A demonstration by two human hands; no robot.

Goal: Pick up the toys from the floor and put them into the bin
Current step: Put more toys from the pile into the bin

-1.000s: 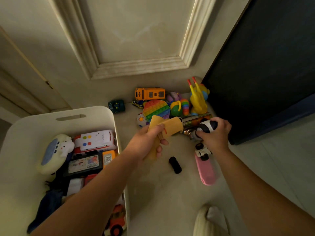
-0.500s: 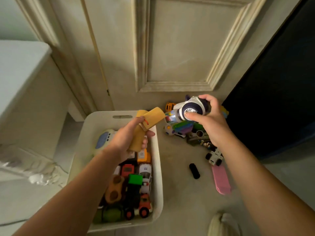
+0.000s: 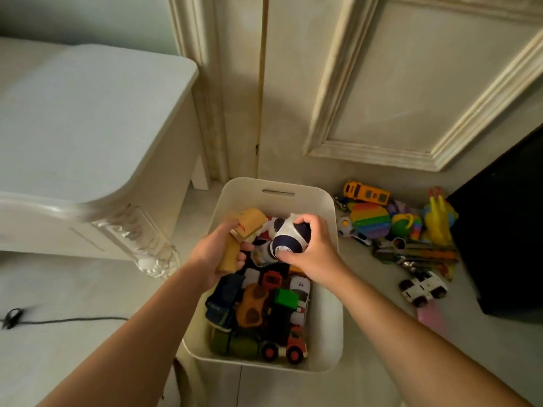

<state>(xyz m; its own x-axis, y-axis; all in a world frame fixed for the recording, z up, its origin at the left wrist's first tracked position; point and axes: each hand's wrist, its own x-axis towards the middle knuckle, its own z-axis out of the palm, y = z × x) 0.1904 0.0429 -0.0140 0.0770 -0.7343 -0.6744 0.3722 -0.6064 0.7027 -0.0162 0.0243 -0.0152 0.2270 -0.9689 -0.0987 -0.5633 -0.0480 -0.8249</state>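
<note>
- Both hands have come in over the bin [image 3: 329,324] since half a second ago, when the right one was still out above the floor toys.
- Left hand [image 3: 216,255] reaches forward from a bare forearm, palm turned inward, hanging above the middle of the bin.
- Its fingers [image 3: 242,248] are curled tight round a tan toy [image 3: 245,230], whose upper end sticks up past the thumb and lower end pokes out below the palm.
- Right hand [image 3: 314,254] comes in from the right, wrist bent down, just beside the left hand.
- Its fingers [image 3: 305,221] wrap over a white and dark blue toy [image 3: 289,236], thumb pressed on the round end; the toy hangs over the bin's far half.
- Bin stands on the floor, already holding cars and trucks.
- More toys lie on the floor right of it: a yellow bus [image 3: 365,193], a rainbow disc [image 3: 371,220], a white car [image 3: 423,287].
</note>
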